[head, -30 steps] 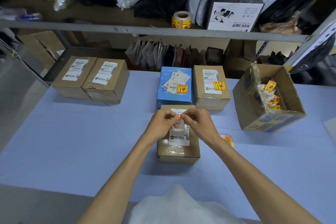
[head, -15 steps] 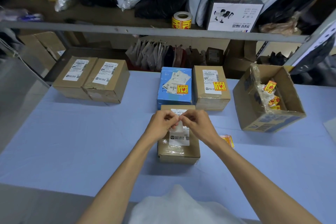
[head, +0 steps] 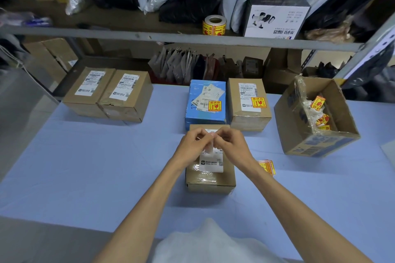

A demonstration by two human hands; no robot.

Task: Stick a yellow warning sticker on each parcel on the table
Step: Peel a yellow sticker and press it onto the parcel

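Pale-blue desk (head: 85, 166); the shelf (head: 149, 37) behind it carries a sticker roll (head: 214, 25). Hands: left hand (head: 192, 145) and right hand (head: 232, 145) both pinch a small white slip (head: 210, 148) over the brown parcel (head: 210, 179) mid-desk, near the front edge. Loose yellow stickers (head: 266, 166) lie just right of it. Open carton (head: 320, 141) at the right edge.

The desk (head: 85, 166) is smooth and matt, the centre parcel (head: 210, 186) is dull brown cardboard under glossy clear tape (head: 202, 174) and a white paper label (head: 211, 165), and the open carton (head: 316, 145) at 2 o'clock carries crinkled shiny plastic film (head: 300, 92) on its rim.
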